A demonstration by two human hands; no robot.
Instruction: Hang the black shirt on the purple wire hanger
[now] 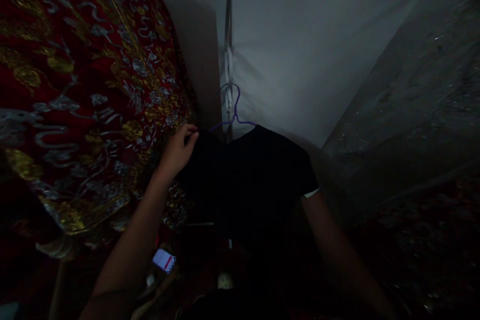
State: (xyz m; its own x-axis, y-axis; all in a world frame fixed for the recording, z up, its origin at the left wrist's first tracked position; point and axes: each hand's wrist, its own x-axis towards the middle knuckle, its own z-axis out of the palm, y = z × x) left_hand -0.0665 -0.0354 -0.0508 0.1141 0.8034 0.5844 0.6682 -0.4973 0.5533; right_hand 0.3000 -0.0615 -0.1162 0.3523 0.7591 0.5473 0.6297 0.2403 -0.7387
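A black short-sleeved shirt (251,180) hangs in front of me on a thin purple hanger (236,110). At its left shoulder, my left hand (182,147) pinches the cloth between thumb and fingers. My right forearm (326,225) reaches up to the sleeve on the right side, where a pale edge (311,193) shows. The shirt hides my right hand, so its fingers cannot be seen. The hanger's hook sits beside a hanging white strap (228,67) close to the wall corner.
Red cloth with gold and silver embroidery (93,85) hangs along the left. A pale wall (292,45) rises behind the shirt, with a greyish sheer sheet (405,110) on the right. Low down, a lit phone-like screen (163,259) and a pale spotted object (225,281) show in the dark.
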